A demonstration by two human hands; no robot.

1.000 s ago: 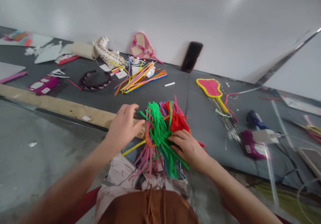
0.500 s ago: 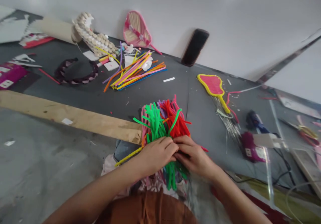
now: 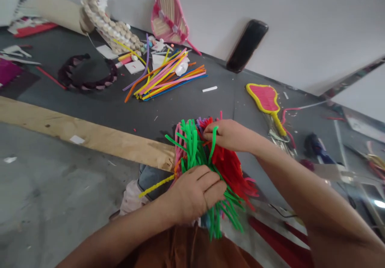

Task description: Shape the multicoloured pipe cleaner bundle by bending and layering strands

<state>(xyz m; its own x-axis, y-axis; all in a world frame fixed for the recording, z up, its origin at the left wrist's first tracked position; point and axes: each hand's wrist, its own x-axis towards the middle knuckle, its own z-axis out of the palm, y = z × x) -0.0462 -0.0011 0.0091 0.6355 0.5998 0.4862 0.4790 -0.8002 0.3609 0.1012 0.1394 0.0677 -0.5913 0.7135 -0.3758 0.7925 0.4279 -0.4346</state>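
A bundle of green pipe cleaners [image 3: 190, 144] stands at the table's front edge, its lower ends fanning out below my left hand [image 3: 200, 190]. That hand is closed around the middle of the green strands. My right hand [image 3: 230, 136] reaches over the red pipe cleaners [image 3: 230, 166], its fingers pinched at their upper end near some purple tips. The fingertips are partly hidden among the strands. Pink pipe cleaners [image 3: 179, 142] show at the left of the bundle. A twisted yellow pipe cleaner [image 3: 156, 186] sticks out toward the lower left.
Loose coloured pipe cleaners [image 3: 168, 77] lie on the dark tabletop [image 3: 126, 115]. Behind them are a pink fan [image 3: 170, 17] and a phone [image 3: 247, 45] leaning on the wall. A braided headband [image 3: 87, 84] lies left; a pink-and-yellow paddle shape [image 3: 264, 97] lies right.
My right hand has left my left hand's side and moved up to the top of the red strands. The red bundle now leans out to the lower right. The view has shifted slightly.
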